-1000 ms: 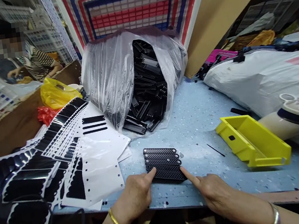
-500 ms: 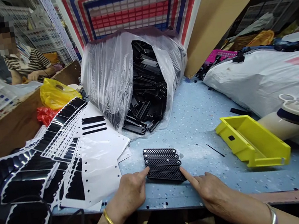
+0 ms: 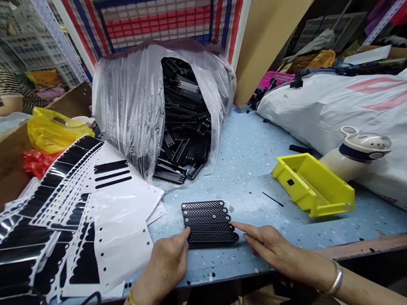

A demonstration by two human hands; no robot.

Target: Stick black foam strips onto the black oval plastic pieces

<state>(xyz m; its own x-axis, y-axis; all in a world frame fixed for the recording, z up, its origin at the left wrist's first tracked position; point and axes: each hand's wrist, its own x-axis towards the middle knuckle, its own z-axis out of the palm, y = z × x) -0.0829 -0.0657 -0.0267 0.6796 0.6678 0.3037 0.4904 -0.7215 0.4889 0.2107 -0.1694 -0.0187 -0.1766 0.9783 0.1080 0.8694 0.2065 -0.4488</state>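
Observation:
Several black rounded-end strips [image 3: 207, 218] with a crosshatched surface and small pale round dots near their ends lie side by side on the blue speckled table. My left hand [image 3: 170, 259], with a gold bangle, is closed, its fingertip against the left end of a lower strip. From the other side, my right hand [image 3: 273, 247] reaches in with its index finger stretched out to that strip's right end. Its other fingers are loosely bent. To the left lie white backing sheets [image 3: 122, 234] with black rounded-end stickers [image 3: 84, 260]. Whatever the left hand's curled fingers cover is hidden.
A clear plastic bag [image 3: 130, 117] full of black plastic pieces [image 3: 186, 109] stands behind the strips. On the right are a yellow bin [image 3: 314, 187], a cream bottle [image 3: 341, 163] and a big white sack [image 3: 382, 107]. A thin black stick [image 3: 272, 198] lies nearby. Another person [image 3: 1, 90] sits far left.
The camera view has turned to the right, so most things appear further left. Both hands stay at the strips' ends; the right index finger lies a little flatter.

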